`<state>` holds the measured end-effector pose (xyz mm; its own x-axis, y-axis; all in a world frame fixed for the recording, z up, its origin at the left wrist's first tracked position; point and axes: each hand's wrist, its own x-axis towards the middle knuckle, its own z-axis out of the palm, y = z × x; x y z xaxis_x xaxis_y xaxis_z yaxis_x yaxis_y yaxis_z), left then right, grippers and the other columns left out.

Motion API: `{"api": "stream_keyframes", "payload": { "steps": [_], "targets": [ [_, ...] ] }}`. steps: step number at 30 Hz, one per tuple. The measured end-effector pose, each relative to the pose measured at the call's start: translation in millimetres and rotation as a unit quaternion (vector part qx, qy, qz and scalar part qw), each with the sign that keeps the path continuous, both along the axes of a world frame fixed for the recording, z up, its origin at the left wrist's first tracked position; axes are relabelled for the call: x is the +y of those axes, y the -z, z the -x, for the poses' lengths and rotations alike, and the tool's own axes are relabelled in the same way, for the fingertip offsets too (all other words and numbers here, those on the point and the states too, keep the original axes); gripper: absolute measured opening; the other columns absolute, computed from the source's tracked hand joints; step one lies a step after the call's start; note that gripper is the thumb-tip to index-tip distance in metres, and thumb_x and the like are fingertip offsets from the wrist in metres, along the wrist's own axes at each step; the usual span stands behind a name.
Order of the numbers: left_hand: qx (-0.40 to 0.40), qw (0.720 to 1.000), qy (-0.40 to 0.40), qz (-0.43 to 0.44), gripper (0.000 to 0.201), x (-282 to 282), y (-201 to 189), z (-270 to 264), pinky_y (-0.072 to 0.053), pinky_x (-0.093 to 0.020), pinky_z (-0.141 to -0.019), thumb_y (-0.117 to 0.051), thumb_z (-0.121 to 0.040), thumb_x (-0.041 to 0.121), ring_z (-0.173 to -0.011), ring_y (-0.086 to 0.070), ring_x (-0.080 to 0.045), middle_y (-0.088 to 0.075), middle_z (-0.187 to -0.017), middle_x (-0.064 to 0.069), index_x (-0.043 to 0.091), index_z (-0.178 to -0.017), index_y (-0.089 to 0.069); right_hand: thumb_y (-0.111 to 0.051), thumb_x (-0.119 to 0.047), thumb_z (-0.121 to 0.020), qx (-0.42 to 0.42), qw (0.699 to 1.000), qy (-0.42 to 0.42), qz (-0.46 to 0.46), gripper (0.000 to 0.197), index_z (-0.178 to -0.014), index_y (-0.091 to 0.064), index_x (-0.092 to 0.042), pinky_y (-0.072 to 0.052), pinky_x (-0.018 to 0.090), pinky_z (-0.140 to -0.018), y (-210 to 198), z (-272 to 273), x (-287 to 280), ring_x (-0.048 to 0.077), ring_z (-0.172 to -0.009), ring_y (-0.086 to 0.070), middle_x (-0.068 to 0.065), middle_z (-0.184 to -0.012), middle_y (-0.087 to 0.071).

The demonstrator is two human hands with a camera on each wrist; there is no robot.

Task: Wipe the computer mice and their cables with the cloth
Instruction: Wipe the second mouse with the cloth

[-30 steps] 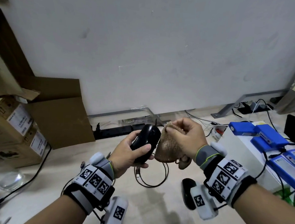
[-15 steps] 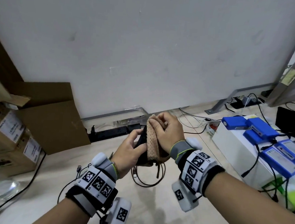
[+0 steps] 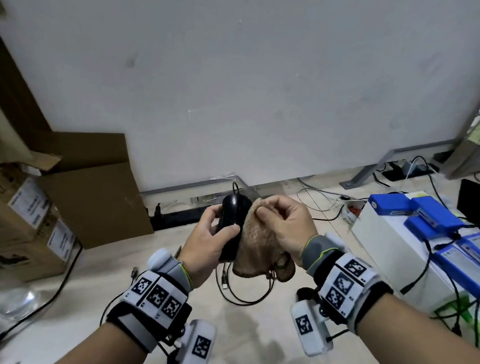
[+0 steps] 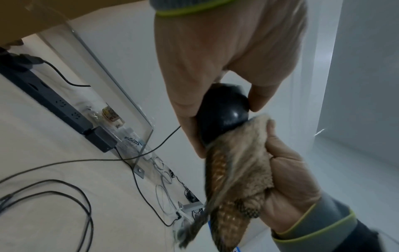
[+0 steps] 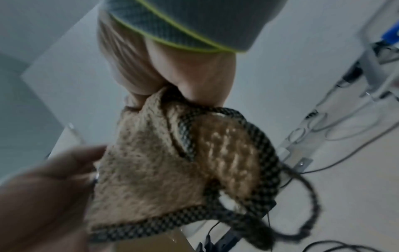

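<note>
My left hand (image 3: 214, 234) grips a glossy black computer mouse (image 3: 231, 218) upright in mid-air, thumb across its front. The same mouse (image 4: 224, 114) fills the centre of the left wrist view. My right hand (image 3: 281, 222) pinches a fuzzy tan cloth (image 3: 256, 246) with a checkered dark trim (image 5: 248, 216) against the mouse's right side. Most of the cloth (image 5: 155, 163) hangs below the fingers. The mouse's black cable (image 3: 241, 297) drops to a loose coil on the beige floor below the hands.
Cardboard boxes (image 3: 29, 214) stack at the left. A black power strip (image 3: 178, 215) lies along the white wall. A white box (image 3: 394, 245) topped with blue battery packs (image 3: 431, 220) stands at the right, with more cables (image 3: 318, 193) behind it.
The cloth covered the mouse's top half a second ago. It has since slid down and right, baring the mouse's black back. Both hands stay raised together.
</note>
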<state>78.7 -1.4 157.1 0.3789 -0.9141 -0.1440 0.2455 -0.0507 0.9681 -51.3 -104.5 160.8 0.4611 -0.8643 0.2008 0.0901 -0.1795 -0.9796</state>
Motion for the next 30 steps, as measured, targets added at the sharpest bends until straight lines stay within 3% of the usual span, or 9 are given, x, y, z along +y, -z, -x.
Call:
{"api": "stream_keyframes", "payload": {
  "steps": [3,6,9,14,18,20,23,28,30],
  "targets": [
    [-0.018,1.0,0.019,0.005,0.034,0.3,-1.2,2.8,-0.05,-0.046,-0.071,-0.058,-0.09,0.005,-0.081,-0.06,-0.028,-0.065,-0.093,-0.012,0.022,-0.118,-0.053,-0.071,-0.019,-0.073,0.048,0.998,0.013,0.037,0.012,-0.076,-0.06,-0.022,-0.048,0.021,-0.065,2.4,-2.7,6.3,0.007,-0.063,-0.055,-0.006,-0.075,-0.062],
    [-0.055,0.998,0.024,0.008,0.034,1.5,-1.0,3.5,-0.051,-0.039,-0.063,-0.062,-0.087,0.008,-0.075,-0.06,-0.027,-0.065,-0.087,-0.011,0.023,-0.116,-0.055,-0.067,-0.01,-0.076,0.055,0.998,-0.001,0.015,0.019,-0.088,-0.061,-0.024,-0.052,0.021,-0.071,-1.3,-3.8,8.8,0.0,-0.065,-0.06,0.001,-0.088,-0.064],
    [-0.082,0.996,0.022,0.021,0.031,3.0,-2.2,4.1,-0.049,-0.029,-0.053,-0.057,-0.091,0.005,-0.07,-0.06,-0.021,-0.066,-0.085,-0.008,0.022,-0.118,-0.054,-0.066,0.0,-0.081,0.062,0.998,-0.019,-0.014,0.022,-0.091,-0.065,-0.019,-0.046,0.013,-0.066,-8.8,-4.6,8.7,-0.004,-0.06,-0.057,0.0,-0.078,-0.065],
    [-0.116,0.992,0.041,0.039,0.034,5.3,-6.9,3.5,-0.052,-0.027,-0.054,-0.058,-0.09,0.002,-0.07,-0.062,-0.011,-0.066,-0.086,-0.001,0.02,-0.118,-0.053,-0.067,-0.003,-0.081,0.083,0.997,0.003,0.006,0.017,-0.072,-0.066,-0.017,-0.044,0.014,-0.061,-16.2,-5.6,-0.6,-0.001,-0.058,-0.052,-0.008,-0.065,-0.061],
    [-0.128,0.99,0.044,0.047,0.041,4.2,-5.2,2.8,-0.05,-0.028,-0.052,-0.062,-0.077,0.017,-0.07,-0.061,-0.01,-0.066,-0.084,0.0,0.022,-0.117,-0.053,-0.066,-0.011,-0.082,0.066,0.997,0.026,-0.018,0.02,-0.063,-0.062,-0.014,-0.04,0.025,-0.063,-9.3,-9.0,-4.9,0.01,-0.063,-0.046,-0.005,-0.062,-0.054],
    [-0.127,0.99,0.044,0.048,0.037,3.2,-2.2,3.4,-0.05,-0.027,-0.052,-0.063,-0.082,0.011,-0.069,-0.061,-0.011,-0.066,-0.084,-0.001,0.021,-0.116,-0.053,-0.065,-0.019,-0.079,0.056,0.997,0.037,-0.047,0.017,-0.065,-0.063,-0.008,-0.041,0.029,-0.065,-5.1,-11.5,-4.2,0.013,-0.066,-0.047,-0.001,-0.065,-0.054],
    [-0.127,0.99,0.033,0.051,0.033,4.0,2.3,2.4,-0.052,-0.027,-0.056,-0.058,-0.09,0.0,-0.071,-0.062,-0.012,-0.068,-0.084,-0.001,0.02,-0.116,-0.054,-0.067,-0.028,-0.077,0.048,0.992,0.054,-0.101,0.02,-0.063,-0.064,-0.015,-0.044,0.031,-0.066,2.5,-17.4,0.1,0.014,-0.066,-0.05,-0.002,-0.064,-0.057],
    [-0.043,0.998,0.035,0.042,0.039,4.6,0.4,0.0,-0.054,-0.034,-0.058,-0.061,-0.085,0.008,-0.074,-0.062,-0.023,-0.069,-0.09,-0.006,0.017,-0.122,-0.053,-0.061,-0.03,-0.093,-0.047,0.958,0.021,-0.281,0.022,-0.091,-0.073,-0.012,-0.054,0.041,-0.083,5.0,-12.5,-2.5,0.026,-0.084,-0.067,0.014,-0.095,-0.072],
    [0.002,0.999,0.032,0.036,0.033,3.4,-2.9,-3.9,-0.054,-0.037,-0.056,-0.052,-0.093,0.003,-0.074,-0.064,-0.026,-0.067,-0.095,-0.012,0.016,-0.123,-0.052,-0.051,-0.028,-0.098,-0.107,0.95,0.008,-0.292,0.027,-0.097,-0.071,-0.011,-0.059,0.037,-0.073,-2.0,-7.7,-5.0,0.024,-0.072,-0.067,0.015,-0.086,-0.069]
  ]
}}
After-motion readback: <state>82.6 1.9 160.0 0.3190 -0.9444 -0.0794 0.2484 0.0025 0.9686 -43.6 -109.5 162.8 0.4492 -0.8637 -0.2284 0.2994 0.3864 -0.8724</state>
